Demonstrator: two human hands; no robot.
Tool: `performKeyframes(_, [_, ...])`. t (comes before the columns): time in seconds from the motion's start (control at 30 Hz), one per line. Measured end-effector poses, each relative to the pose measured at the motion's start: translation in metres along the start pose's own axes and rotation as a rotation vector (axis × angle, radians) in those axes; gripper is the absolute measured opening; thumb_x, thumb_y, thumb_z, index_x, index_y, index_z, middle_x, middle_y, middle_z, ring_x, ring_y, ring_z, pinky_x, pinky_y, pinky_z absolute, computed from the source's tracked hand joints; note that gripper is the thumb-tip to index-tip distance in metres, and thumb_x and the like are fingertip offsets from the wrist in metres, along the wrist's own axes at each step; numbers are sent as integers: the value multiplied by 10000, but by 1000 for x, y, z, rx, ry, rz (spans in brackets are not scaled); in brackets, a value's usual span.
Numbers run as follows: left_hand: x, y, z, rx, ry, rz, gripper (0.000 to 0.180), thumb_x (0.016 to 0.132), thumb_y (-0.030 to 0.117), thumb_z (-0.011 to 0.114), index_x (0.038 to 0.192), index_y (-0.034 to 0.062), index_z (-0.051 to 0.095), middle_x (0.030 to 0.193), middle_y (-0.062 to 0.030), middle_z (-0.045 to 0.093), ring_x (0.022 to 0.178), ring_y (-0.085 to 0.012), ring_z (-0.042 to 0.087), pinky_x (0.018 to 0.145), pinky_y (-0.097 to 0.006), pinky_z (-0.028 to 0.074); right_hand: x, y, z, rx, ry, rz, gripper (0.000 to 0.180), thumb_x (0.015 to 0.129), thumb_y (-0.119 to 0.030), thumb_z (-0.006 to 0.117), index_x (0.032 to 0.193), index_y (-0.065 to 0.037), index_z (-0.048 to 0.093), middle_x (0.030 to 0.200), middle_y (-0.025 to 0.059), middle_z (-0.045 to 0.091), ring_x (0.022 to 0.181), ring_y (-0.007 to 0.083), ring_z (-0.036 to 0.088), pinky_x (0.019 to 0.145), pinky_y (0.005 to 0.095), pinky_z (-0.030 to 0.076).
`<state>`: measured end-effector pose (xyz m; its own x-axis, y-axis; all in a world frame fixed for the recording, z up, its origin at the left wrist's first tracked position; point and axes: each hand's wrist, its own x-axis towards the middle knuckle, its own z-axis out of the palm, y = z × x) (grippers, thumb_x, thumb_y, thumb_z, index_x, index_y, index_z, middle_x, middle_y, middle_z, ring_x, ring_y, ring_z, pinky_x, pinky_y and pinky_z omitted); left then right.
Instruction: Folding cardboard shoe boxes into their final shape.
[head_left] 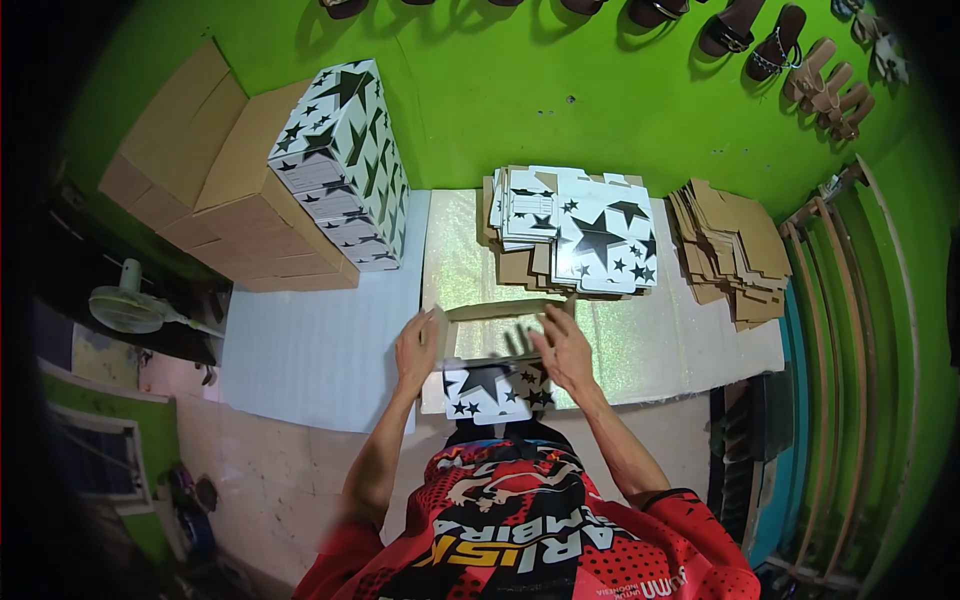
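Note:
In front of me at the table's near edge is a partly folded cardboard box, brown inside, its sides standing up. Its flap, white with black stars, hangs over the edge toward my body. My left hand is closed on the box's left side wall, with the thumb not clearly visible. At the right wall is my right hand, its fingers apart and slightly bent, casting a finger-shaped shadow inside the box. Whether the right fingertips press on the wall is hard to see.
Behind the box lies a stack of flat star-printed cardboard, with flat brown cardboard pieces to its right. Folded boxes and large brown cartons stand at the left. Sandals hang on the green wall; a fan stands left.

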<state>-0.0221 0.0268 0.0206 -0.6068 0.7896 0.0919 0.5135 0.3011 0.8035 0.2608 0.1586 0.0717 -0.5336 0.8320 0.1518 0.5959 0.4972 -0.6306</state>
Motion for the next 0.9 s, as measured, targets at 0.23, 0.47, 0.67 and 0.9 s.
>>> performKeyframes(0.23, [-3, -63, 0, -50, 105, -174, 338, 1052, 202, 616, 1319, 19, 710, 1193, -226, 753, 1090, -309, 739, 926, -415, 578, 17, 101, 11, 274, -176, 508, 751, 917, -596, 721, 1305, 47, 708, 1240, 236, 741, 1076, 301, 745, 965, 382, 563])
performKeyframes(0.47, [8, -41, 24, 314, 14, 171, 355, 952, 181, 728, 1285, 57, 738, 857, -146, 678, 813, -344, 660, 818, -457, 541, 18, 123, 28, 12, -126, 372, 409, 898, -367, 759, 1094, -13, 811, 848, 190, 787, 809, 291, 785, 767, 404, 606])
performKeyframes(0.67, [9, -35, 23, -2, -357, -228, 551, 877, 225, 813, 1385, 54, 685, 822, -117, 608, 799, -326, 621, 824, -450, 528, 10, 103, 10, -116, -316, 357, 359, 802, -199, 827, 1113, -23, 796, 999, 220, 779, 921, 379, 758, 834, 465, 614])
performKeyframes(0.9, [34, -15, 25, 180, -313, 244, 588, 784, 288, 919, 1289, 54, 731, 1299, -187, 501, 1205, -352, 525, 1078, -436, 445, 29, 94, -3, -49, -161, -175, 776, 740, -340, 919, 1419, -83, 644, 1378, 188, 655, 1237, 408, 628, 1037, 473, 534])
